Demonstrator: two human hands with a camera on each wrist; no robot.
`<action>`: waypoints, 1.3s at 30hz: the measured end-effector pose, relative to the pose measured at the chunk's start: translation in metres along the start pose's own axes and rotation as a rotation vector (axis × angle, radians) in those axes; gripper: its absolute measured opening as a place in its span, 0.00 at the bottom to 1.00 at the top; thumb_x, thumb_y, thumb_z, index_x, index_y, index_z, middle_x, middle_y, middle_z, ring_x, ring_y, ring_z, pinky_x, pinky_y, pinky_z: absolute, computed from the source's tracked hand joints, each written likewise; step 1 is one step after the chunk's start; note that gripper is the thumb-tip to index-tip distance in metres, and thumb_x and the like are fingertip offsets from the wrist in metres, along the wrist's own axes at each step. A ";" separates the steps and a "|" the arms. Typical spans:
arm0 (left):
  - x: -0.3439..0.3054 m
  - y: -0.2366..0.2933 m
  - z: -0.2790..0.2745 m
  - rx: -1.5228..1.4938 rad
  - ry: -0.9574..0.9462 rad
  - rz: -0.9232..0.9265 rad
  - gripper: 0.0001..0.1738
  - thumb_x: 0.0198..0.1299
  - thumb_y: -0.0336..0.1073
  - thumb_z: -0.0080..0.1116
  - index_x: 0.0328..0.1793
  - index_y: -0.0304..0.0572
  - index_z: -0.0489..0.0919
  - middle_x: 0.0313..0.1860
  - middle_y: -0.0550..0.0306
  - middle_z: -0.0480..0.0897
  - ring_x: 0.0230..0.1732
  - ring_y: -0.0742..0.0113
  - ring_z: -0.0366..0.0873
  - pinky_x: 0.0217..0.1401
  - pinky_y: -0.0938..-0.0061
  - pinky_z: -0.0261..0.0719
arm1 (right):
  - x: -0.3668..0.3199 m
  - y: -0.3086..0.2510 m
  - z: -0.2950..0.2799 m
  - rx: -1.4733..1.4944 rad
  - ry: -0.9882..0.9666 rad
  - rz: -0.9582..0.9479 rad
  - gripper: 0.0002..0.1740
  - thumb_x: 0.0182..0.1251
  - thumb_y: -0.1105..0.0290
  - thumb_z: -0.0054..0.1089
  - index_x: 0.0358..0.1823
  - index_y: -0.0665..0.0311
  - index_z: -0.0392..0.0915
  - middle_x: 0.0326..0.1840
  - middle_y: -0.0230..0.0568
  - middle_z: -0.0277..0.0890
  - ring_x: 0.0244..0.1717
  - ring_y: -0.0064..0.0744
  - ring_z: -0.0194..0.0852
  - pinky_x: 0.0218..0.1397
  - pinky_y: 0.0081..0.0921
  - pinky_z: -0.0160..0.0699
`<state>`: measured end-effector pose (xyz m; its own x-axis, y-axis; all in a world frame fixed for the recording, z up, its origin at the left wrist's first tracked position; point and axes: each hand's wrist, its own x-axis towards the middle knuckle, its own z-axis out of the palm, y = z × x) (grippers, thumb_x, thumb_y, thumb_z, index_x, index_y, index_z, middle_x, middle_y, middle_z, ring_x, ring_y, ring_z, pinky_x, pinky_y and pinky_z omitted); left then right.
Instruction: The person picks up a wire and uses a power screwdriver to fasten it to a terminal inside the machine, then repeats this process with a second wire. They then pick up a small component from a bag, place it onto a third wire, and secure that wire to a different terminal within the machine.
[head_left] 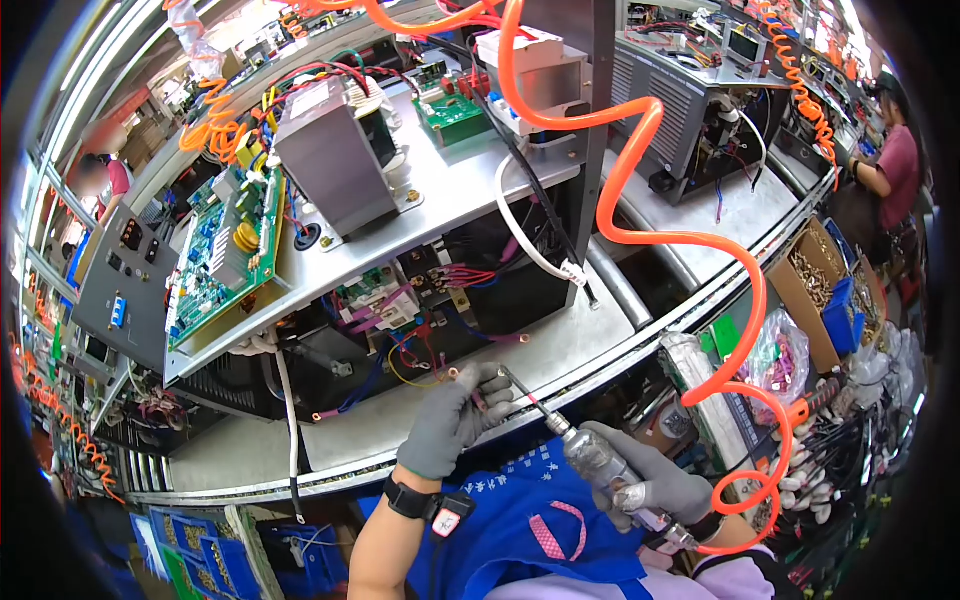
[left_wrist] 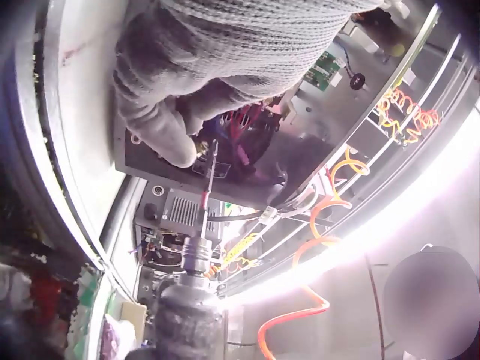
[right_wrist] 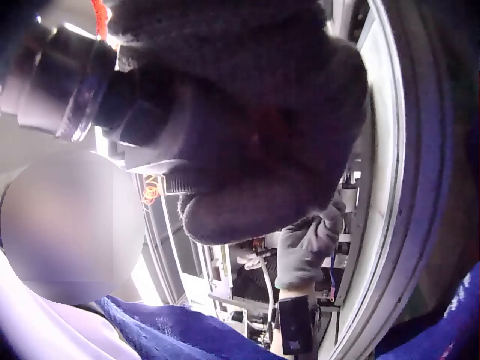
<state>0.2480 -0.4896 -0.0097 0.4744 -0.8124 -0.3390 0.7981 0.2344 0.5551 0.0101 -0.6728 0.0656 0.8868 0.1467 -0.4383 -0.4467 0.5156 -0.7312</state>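
Note:
My gloved left hand (head_left: pixel 440 425) is in front of the open lower bay of a metal chassis (head_left: pixel 440 235), its fingers bent together. At its fingertips in the left wrist view is a small brass-coloured part (left_wrist: pixel 201 152), pinched between thumb and finger; its exact shape is unclear. The gloved right hand (head_left: pixel 650 480) grips the body of an air screwdriver (head_left: pixel 595 458). The driver's long bit (head_left: pixel 525 390) points up and left, its end just right of the left fingers. In the right wrist view the right hand (right_wrist: pixel 255 142) covers much of the scene.
Coiled orange air hose (head_left: pixel 755 290) hangs across the right side. A white cable (head_left: pixel 290 430) dangles over the bench edge at left. Purple and blue wires (head_left: pixel 490 337) spill from the bay. Boxes of screws (head_left: pixel 820 290) stand at right, blue bins (head_left: pixel 215 555) at lower left. People sit farther off.

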 end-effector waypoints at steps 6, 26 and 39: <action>0.007 -0.011 0.009 0.015 -0.006 -0.008 0.16 0.76 0.38 0.47 0.58 0.30 0.74 0.44 0.53 0.79 0.43 0.66 0.81 0.49 0.75 0.84 | -0.001 0.000 -0.008 -0.028 -0.028 0.050 0.62 0.54 0.61 0.72 0.82 0.61 0.35 0.39 0.50 0.70 0.28 0.33 0.74 0.30 0.28 0.75; 0.002 0.012 0.013 0.355 0.117 0.001 0.21 0.70 0.42 0.60 0.58 0.31 0.76 0.45 0.54 0.79 0.40 0.70 0.78 0.39 0.76 0.77 | 0.012 0.017 -0.014 -0.204 -0.038 -0.030 0.55 0.60 0.70 0.69 0.82 0.59 0.39 0.46 0.41 0.72 0.37 0.24 0.75 0.40 0.25 0.78; 0.000 0.012 0.031 0.785 0.126 0.121 0.17 0.74 0.32 0.45 0.62 0.28 0.75 0.48 0.50 0.83 0.41 0.69 0.84 0.45 0.76 0.85 | 0.021 0.022 -0.020 -0.346 -0.016 -0.134 0.54 0.61 0.71 0.68 0.82 0.59 0.40 0.59 0.43 0.69 0.51 0.28 0.75 0.55 0.28 0.77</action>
<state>0.2463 -0.5040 0.0208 0.6168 -0.7278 -0.2997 0.2667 -0.1650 0.9496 0.0168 -0.6756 0.0299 0.9406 0.1115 -0.3206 -0.3379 0.2157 -0.9161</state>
